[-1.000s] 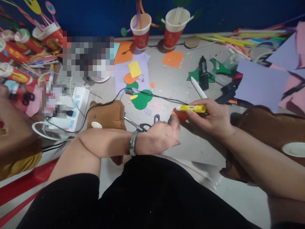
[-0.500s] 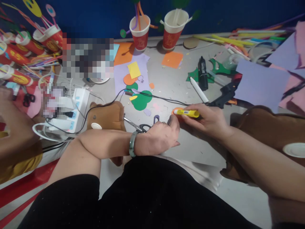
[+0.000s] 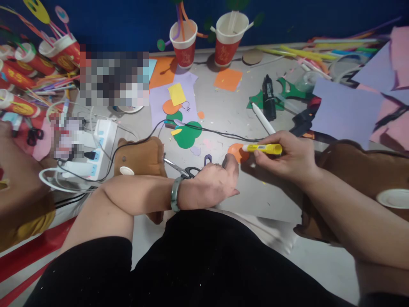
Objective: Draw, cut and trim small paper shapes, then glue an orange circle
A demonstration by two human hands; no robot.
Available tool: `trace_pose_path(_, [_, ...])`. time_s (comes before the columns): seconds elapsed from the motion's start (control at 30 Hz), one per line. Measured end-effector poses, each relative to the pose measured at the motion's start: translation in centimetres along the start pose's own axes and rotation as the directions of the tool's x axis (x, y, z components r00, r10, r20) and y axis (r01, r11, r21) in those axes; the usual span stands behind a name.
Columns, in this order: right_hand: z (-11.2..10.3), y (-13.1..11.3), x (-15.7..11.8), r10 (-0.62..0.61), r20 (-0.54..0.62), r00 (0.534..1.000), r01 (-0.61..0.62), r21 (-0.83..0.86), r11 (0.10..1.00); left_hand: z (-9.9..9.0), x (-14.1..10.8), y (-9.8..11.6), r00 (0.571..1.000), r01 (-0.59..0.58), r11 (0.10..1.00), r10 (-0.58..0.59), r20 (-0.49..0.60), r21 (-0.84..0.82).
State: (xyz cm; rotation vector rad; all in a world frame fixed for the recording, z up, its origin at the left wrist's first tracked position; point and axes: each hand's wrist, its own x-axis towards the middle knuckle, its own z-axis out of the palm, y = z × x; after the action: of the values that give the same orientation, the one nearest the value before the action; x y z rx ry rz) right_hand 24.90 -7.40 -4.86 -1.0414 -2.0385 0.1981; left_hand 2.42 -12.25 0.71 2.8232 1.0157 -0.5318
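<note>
My right hand (image 3: 289, 157) is closed around a yellow marker (image 3: 266, 149) whose white end points left. That end is over the right edge of a small rounded orange paper piece (image 3: 235, 152) on the table. At the paper's lower left edge, the curled fingers of my left hand (image 3: 214, 184) press it down; part of their grip is hidden. A pair of scissors (image 3: 188, 171) with black handles lies just beyond my left hand. Next to it is a purple loop-shaped piece (image 3: 208, 159). Farther off lies a green paper cloud shape (image 3: 189, 135).
Brown plush cushions (image 3: 140, 154) lie on both sides. A black cable (image 3: 223, 134) crosses the table to a dark glue gun (image 3: 302, 123). A white pen (image 3: 262, 118) and black marker (image 3: 269, 98) lie beyond. Red paper cups (image 3: 184, 53) stand at the back; a power strip (image 3: 104, 147) is left.
My right hand has drawn the yellow marker to the right, so more of the orange paper shows. My left hand stays at the paper's edge.
</note>
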Motion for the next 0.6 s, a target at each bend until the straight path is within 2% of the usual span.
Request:
trace_pose_path(0.2, [0.11, 0.06, -0.14, -0.05, 0.041, 0.998, 0.051, -0.031, 0.998, -0.8, -0.07, -0.27, 0.997, -0.028, 1.0, 0.028, 0.069, -0.003])
trace_pose_path(0.43, [0.35, 0.0, 0.04, -0.083, 0.048, 0.995, 0.084, -0.025, 0.996, 0.08, -0.12, -0.08, 1.0, -0.022, 0.999, 0.023, -0.018, 0.03])
trace_pose_path(0.6, [0.62, 0.22, -0.18, -0.068, 0.028, 0.997, 0.07, -0.072, 0.995, 0.01, -0.21, -0.21, 1.0, -0.025, 0.999, 0.025, 0.001, 0.026])
